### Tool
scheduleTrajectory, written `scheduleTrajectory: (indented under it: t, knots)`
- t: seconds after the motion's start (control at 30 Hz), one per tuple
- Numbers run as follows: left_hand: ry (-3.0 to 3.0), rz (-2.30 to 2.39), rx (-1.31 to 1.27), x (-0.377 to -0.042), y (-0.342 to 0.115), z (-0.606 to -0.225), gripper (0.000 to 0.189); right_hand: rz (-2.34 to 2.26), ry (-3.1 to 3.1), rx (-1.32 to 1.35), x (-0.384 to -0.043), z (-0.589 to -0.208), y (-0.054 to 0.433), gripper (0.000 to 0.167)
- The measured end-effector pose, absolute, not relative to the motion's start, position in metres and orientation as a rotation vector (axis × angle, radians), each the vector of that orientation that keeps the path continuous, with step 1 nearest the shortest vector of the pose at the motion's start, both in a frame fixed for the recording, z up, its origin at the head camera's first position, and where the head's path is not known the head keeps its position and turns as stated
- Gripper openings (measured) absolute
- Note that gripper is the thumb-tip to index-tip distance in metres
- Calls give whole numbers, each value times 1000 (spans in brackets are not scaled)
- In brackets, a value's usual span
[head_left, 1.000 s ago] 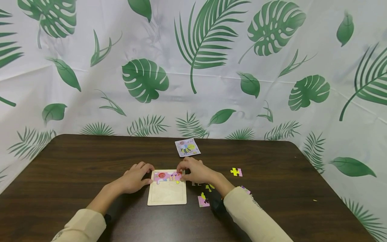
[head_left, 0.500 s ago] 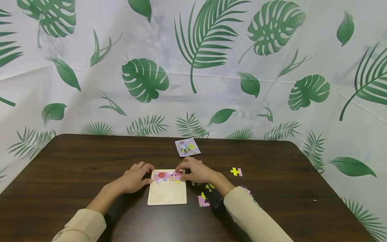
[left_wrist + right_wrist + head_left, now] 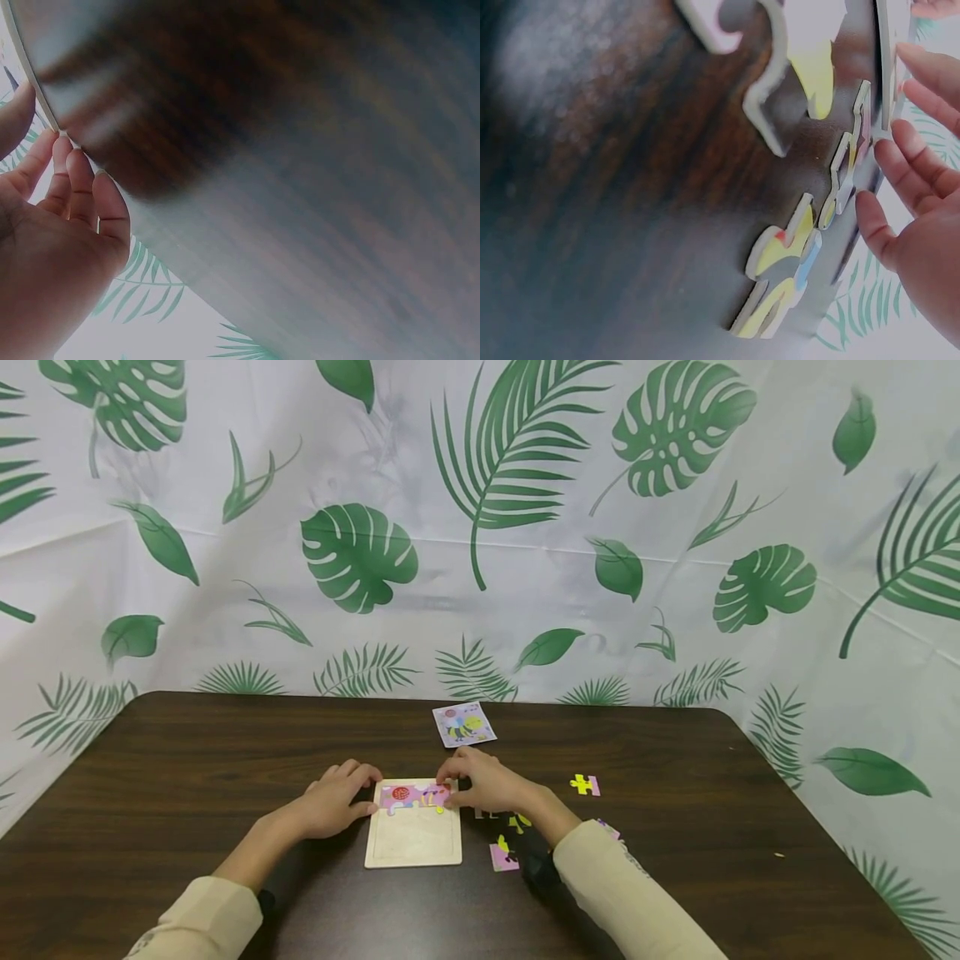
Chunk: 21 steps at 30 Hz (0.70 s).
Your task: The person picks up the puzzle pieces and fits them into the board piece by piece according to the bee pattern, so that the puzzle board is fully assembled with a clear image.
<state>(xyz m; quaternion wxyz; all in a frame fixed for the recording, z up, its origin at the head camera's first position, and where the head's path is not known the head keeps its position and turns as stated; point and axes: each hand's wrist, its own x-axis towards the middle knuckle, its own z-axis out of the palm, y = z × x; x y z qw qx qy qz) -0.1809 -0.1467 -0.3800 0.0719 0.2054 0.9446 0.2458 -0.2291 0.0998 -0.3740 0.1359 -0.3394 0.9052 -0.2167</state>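
Note:
A pale wooden puzzle tray lies on the dark table, with pink printed puzzle pieces along its far side. My left hand grips the tray's left edge near the far corner; in the left wrist view its thumb and fingertips meet that pale edge. Across from it, my right hand has thumb and index finger on a pink and yellow puzzle piece in the tray's far right corner, partly covered by the fingers. In the right wrist view the tray shows only edge-on, by the fingertips.
Several loose pieces lie right of the tray: a yellow and pink one, a pink one and others partly under the right forearm. A bee picture card lies beyond the tray. A leaf-print cloth hangs behind the table.
Hands, tray and pieces keep their places. The right index finger shifts very slightly on the piece; the whole head view drifts a little.

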Motion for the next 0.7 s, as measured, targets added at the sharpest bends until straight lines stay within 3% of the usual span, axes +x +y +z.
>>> scheduleTrajectory:
  t: [0.7]
  knots:
    - [2828, 735, 638, -180, -146, -378, 31, -639, 2620, -956, -226, -372, 98, 18]
